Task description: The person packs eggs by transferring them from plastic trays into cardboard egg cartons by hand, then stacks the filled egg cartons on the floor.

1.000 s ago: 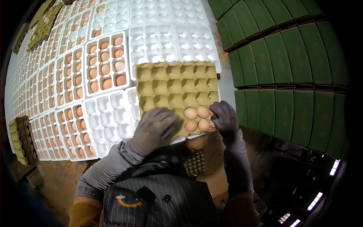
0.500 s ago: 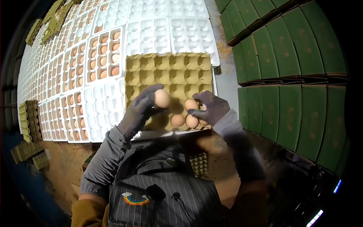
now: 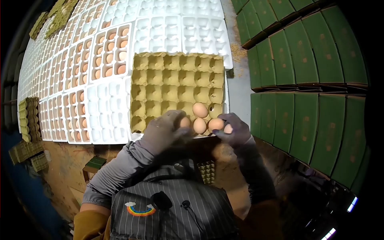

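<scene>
Now the left hand (image 3: 163, 129) has come down, fingers curled beside one egg (image 3: 184, 122), grip unclear; the right hand (image 3: 236, 130) encloses another egg (image 3: 228, 129) at the pulp tray (image 3: 173, 76)'s near right corner, so both seem occupied.

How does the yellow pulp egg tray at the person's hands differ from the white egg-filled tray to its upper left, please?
Colour: the pulp egg tray is yellow; the egg-filled tray is white.
Contents: the pulp egg tray holds a few eggs along its near side; the egg-filled tray has eggs throughout.
Width: the pulp egg tray has six columns; the egg-filled tray has three.
Both have rows of egg-sized cups.
</scene>
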`<action>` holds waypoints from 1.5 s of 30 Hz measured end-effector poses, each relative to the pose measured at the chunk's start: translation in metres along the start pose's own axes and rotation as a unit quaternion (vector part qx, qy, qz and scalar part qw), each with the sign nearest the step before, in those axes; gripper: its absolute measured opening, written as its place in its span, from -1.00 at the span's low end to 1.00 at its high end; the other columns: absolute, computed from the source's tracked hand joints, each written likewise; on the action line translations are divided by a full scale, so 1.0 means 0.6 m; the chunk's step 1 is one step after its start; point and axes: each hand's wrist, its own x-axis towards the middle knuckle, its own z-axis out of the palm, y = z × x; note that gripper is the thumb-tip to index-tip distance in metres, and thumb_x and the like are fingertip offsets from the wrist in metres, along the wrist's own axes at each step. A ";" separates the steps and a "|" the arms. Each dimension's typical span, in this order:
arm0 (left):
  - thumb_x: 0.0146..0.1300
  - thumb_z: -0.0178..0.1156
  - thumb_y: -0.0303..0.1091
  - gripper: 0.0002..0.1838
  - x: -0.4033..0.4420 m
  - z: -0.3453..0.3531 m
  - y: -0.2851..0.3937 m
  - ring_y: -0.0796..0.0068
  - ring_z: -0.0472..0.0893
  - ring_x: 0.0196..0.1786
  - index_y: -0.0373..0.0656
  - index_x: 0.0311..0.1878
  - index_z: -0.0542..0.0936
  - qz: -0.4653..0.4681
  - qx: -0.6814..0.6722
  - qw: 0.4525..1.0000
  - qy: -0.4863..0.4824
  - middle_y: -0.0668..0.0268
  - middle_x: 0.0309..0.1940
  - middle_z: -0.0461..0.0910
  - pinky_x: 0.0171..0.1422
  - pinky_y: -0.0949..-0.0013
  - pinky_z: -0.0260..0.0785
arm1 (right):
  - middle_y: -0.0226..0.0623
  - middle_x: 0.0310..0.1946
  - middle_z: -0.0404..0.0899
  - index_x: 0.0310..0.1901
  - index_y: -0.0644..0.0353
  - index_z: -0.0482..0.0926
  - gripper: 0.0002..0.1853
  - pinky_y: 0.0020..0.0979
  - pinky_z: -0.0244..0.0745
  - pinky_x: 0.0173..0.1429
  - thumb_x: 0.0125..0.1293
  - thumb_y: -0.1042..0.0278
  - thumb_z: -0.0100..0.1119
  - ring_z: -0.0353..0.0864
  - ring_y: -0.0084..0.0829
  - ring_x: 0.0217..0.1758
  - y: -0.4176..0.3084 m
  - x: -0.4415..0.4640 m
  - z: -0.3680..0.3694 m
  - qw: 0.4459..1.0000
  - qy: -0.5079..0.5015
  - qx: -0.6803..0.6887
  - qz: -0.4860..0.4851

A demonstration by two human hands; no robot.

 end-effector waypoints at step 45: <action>0.26 0.21 -0.49 -0.39 -0.137 -0.202 -0.437 -0.20 0.22 0.46 -0.21 0.40 0.35 0.004 -0.035 0.959 0.283 0.00 0.35 0.35 0.53 -0.17 0.02 | -0.08 -0.16 0.44 0.26 0.27 0.43 -0.42 -0.05 0.42 0.04 0.12 0.56 0.18 0.47 -0.04 -0.13 -0.431 0.257 0.451 0.897 0.273 -0.149 -0.315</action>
